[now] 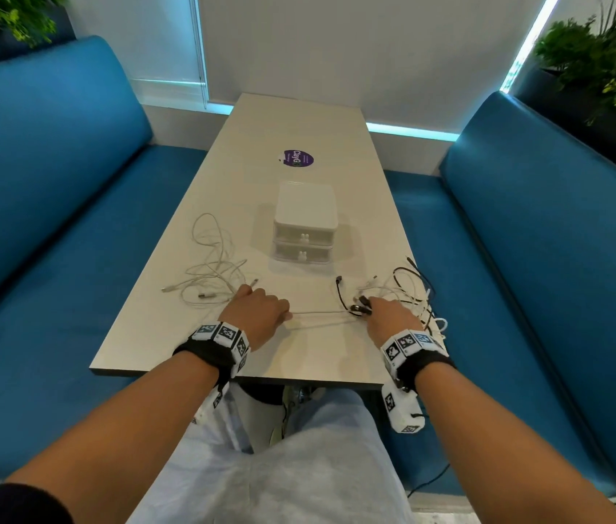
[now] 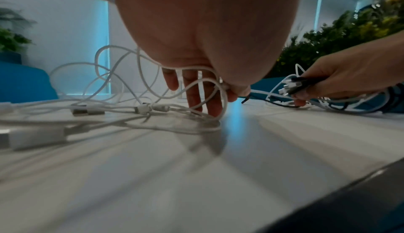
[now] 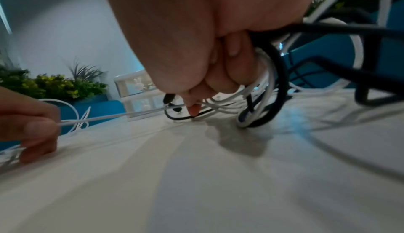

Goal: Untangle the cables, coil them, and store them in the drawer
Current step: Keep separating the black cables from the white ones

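Basically the table (image 1: 223, 153) carries everything: a small white two-drawer unit (image 1: 305, 217) mid-table, both drawers closed, a purple sticker (image 1: 298, 158) behind it.

Loose white cables (image 1: 211, 266) are spread left of the drawer unit in wide open loops, USB plugs lying free near the table's left edge. A mixed black-and-white tangle (image 1: 410, 293) sits at the right edge, tighter, some loops hanging over the side.

One thin white cable (image 1: 321, 313) runs taut between the hands.

Left hand (image 1: 261, 310): thumb and forefinger pinch that strand, other fingers (image 2: 194, 95) straight down into the white loops. Right hand (image 1: 389, 315): fingers curled round a bundle of black and white ends, plugs sticking out past the knuckles.

Handling guess: all light, limp, soft. No breakage risk except at the plug necks. Smooth jackets should slide through a loose pinch. Black cable (image 3: 277, 74) looks thicker and likely springier, so it'll resist coiling more. Best hold is just behind a plug, then feed the length out. Pulling mid-strand probably tightens the knot.
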Motion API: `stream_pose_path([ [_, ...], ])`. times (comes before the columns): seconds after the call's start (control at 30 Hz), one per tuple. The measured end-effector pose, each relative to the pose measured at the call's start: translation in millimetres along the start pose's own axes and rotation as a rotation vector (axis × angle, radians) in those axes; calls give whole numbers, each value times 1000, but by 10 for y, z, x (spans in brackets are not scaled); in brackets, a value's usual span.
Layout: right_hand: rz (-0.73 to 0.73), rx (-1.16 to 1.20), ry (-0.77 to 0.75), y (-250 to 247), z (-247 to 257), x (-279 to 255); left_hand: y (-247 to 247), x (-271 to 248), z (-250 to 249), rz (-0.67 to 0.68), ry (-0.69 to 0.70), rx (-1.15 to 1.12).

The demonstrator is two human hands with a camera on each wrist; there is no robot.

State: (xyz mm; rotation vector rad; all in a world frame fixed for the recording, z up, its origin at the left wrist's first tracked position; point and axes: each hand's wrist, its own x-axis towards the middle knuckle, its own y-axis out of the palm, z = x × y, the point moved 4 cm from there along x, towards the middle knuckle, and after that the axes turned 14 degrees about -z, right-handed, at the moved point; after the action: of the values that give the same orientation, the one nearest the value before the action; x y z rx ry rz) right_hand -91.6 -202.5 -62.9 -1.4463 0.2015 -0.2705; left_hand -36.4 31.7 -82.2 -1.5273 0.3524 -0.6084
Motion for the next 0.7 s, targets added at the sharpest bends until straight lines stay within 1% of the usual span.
stream_pose_path([
  [0.07, -34, 45, 34, -27, -9, -11, -4, -14, -25, 11, 14, -6],
  [0.13, -105, 136, 46, -62, 74, -28, -11, 3, -91, 10, -11, -11],
  [0.17, -142, 188, 30, -79, 138, -43, -8, 16, -128, 8, -23, -12],
  [0.23, -162, 291, -62, -89, 310, -81, 1, 43, -195, 7, -23, -22],
  [0.33, -88, 356, -242, -22, 573, -159, -19, 83, -276, 8, 10, -43],
  [0.4, -28, 329, -306, 64, 650, -175, -27, 98, -314, 4, 40, -63],
  [0.53, 18, 332, -315, 152, 662, -152, -24, 46, -258, -67, 59, -114],
  [0.6, 33, 292, -316, 160, 644, -135, -1, 23, -237, -62, 57, -120],
  [0.7, 76, 202, -270, 186, 553, -106, 43, 19, -261, -45, 100, -35],
])
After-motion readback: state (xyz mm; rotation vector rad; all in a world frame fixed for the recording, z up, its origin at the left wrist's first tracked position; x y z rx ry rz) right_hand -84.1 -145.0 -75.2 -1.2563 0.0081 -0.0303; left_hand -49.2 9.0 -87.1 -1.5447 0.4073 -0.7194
